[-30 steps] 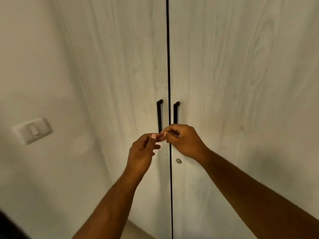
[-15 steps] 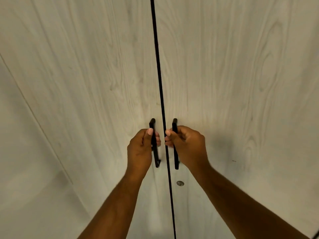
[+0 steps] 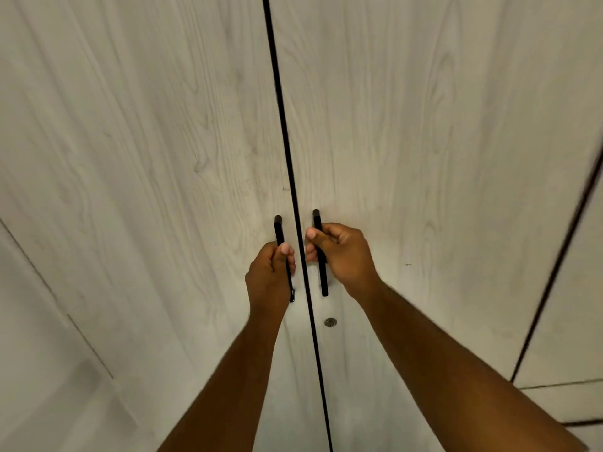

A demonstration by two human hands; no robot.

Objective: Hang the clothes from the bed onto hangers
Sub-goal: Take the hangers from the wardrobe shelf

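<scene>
A pale wood-grain wardrobe fills the view, its left door (image 3: 146, 158) and right door (image 3: 424, 141) meeting at a thin dark seam. Each door carries a black vertical bar handle beside the seam. My left hand (image 3: 269, 277) grips the left handle (image 3: 278, 228), thumb up along the bar. My right hand (image 3: 342, 256) grips the right handle (image 3: 323, 285), fingers curled round it. The doors look closed. No clothes, bed or hangers are in view.
A small round metal lock (image 3: 330, 322) sits on the right door below the handles. A plain wall (image 3: 32, 321) lies to the left of the wardrobe. Another wardrobe panel (image 3: 580, 305) shows at the right edge.
A second ago my fingertips met in front of the handles. Both hands then took hold of the handles, and the view has moved closer to the doors.
</scene>
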